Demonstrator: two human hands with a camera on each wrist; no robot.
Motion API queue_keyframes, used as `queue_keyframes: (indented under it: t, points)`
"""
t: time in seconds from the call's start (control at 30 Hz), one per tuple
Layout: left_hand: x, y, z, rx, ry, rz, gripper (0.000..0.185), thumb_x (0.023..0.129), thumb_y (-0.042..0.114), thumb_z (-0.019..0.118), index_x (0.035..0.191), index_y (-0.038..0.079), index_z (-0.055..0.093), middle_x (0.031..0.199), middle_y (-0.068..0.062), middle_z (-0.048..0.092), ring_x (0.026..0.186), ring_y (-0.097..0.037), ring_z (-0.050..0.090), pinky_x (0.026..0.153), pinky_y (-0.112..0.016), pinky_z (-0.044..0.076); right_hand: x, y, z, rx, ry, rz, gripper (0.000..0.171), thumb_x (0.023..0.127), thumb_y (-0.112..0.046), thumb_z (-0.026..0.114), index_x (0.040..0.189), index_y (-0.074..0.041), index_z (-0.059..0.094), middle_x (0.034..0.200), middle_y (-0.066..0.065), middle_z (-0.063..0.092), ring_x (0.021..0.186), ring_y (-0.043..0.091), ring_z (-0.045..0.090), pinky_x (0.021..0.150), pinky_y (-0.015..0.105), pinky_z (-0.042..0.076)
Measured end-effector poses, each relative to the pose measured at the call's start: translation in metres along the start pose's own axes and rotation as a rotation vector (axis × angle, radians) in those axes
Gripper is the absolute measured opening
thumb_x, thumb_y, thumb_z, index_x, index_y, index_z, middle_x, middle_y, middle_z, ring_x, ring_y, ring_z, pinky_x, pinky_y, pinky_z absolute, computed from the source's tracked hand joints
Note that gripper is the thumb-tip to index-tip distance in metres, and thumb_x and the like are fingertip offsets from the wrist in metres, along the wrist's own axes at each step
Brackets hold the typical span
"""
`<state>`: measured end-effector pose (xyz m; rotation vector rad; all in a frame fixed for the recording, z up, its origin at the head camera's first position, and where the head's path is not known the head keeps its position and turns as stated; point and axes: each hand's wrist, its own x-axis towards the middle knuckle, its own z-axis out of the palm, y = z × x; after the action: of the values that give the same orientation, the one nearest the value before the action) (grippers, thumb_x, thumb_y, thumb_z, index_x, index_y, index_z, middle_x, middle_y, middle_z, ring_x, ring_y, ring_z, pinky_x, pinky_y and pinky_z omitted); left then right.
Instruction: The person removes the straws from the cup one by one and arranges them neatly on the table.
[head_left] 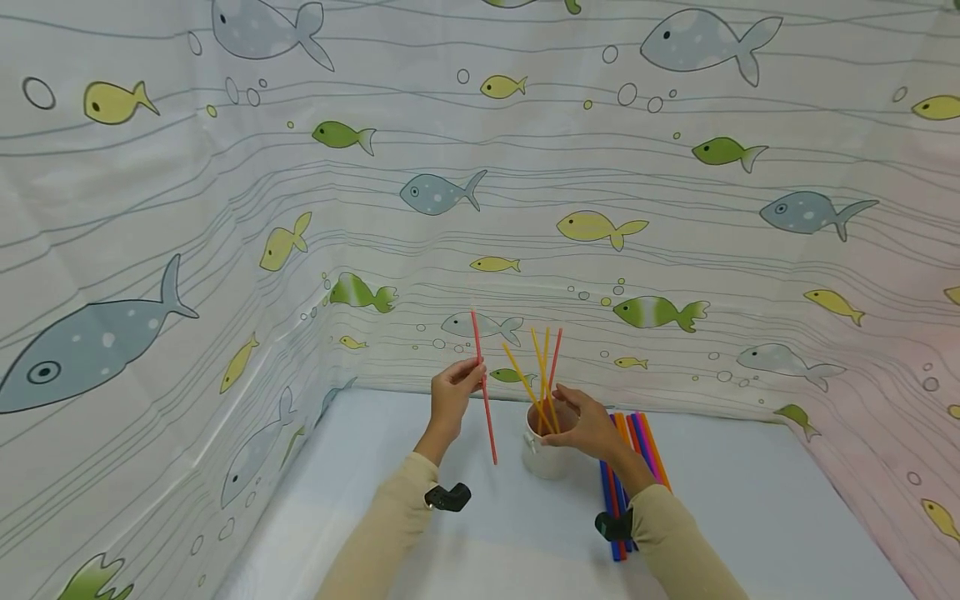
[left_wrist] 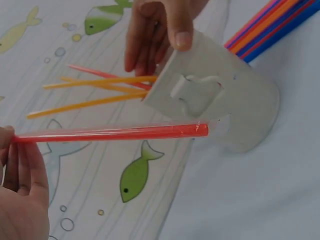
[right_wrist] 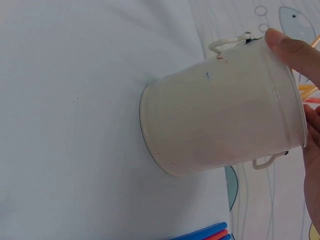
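Presently, our surface (head_left: 757, 500) is carrying an upright white bucket (head_left: 549, 457) near a straw bundle (head_left: 649, 446). Our right hand (head_left: 588, 423), partly spread, is gripping the bucket's top; our left hand (head_left: 448, 404), nearly closed, is pinching a red straw (head_left: 488, 417) beside it. Inside, 3 yellow straws (head_left: 517, 369) and another red straw (head_left: 557, 358) are leaning.

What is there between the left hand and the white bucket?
In the head view, the red straw, pinched by the left hand, crosses that stretch.

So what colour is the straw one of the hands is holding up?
Red. The straw shows best in the left wrist view.
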<state>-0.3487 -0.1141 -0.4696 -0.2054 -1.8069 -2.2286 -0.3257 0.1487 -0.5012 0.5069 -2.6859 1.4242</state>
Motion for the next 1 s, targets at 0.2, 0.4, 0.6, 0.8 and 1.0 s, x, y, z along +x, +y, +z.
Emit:
queue_keyframes:
  t: [0.2, 0.4, 0.6, 0.8, 1.0]
  points:
    - [-0.010, -0.027, -0.007, 0.040, 0.015, -0.069, 0.029, 0.086, 0.017, 0.077, 0.109, 0.002, 0.072, 0.104, -0.021, 0.068, 0.085, -0.020, 0.068, 0.078, -0.031, 0.059, 0.000, 0.002, 0.001, -0.004, 0.003, -0.002, 0.108, 0.061, -0.036, 0.093, 0.150, -0.008, 0.038, 0.137, 0.006, 0.055, 0.131, 0.031, 0.047, 0.107, 0.050, 0.038]
    - [-0.019, -0.051, -0.013, 0.100, 0.046, -0.115, 0.024, 0.085, 0.013, 0.077, 0.106, 0.001, 0.073, 0.095, -0.013, 0.071, 0.084, -0.022, 0.069, 0.074, -0.029, 0.059, 0.001, 0.001, 0.000, -0.018, -0.003, 0.001, 0.109, 0.061, -0.039, 0.093, 0.150, -0.010, 0.037, 0.138, 0.005, 0.054, 0.132, 0.031, 0.046, 0.107, 0.051, 0.038]
    - [-0.029, -0.071, -0.018, 0.103, 0.037, -0.163, 0.031, 0.085, 0.011, 0.076, 0.110, -0.007, 0.070, 0.095, -0.013, 0.072, 0.092, -0.035, 0.069, 0.073, -0.029, 0.060, 0.001, 0.001, -0.001, -0.016, -0.004, -0.006, 0.108, 0.062, -0.036, 0.093, 0.150, -0.007, 0.037, 0.138, 0.006, 0.055, 0.131, 0.030, 0.047, 0.108, 0.050, 0.038]
    - [-0.042, -0.081, -0.020, 0.132, -0.025, -0.221, 0.034, 0.088, 0.010, 0.074, 0.113, -0.011, 0.066, 0.097, -0.016, 0.072, 0.089, -0.032, 0.069, 0.072, -0.028, 0.060, 0.000, 0.000, -0.001, -0.004, -0.010, -0.002, 0.107, 0.063, -0.035, 0.093, 0.150, -0.008, 0.037, 0.138, 0.006, 0.055, 0.132, 0.030, 0.045, 0.108, 0.051, 0.037]
    - [-0.055, -0.072, -0.020, 0.146, -0.147, -0.233, 0.030, 0.089, 0.004, 0.070, 0.111, -0.016, 0.064, 0.100, -0.027, 0.069, 0.089, -0.034, 0.069, 0.074, -0.035, 0.060, 0.000, -0.002, -0.001, -0.012, -0.007, -0.014, 0.104, 0.065, -0.031, 0.093, 0.149, -0.006, 0.038, 0.138, 0.007, 0.055, 0.131, 0.030, 0.046, 0.109, 0.051, 0.037]
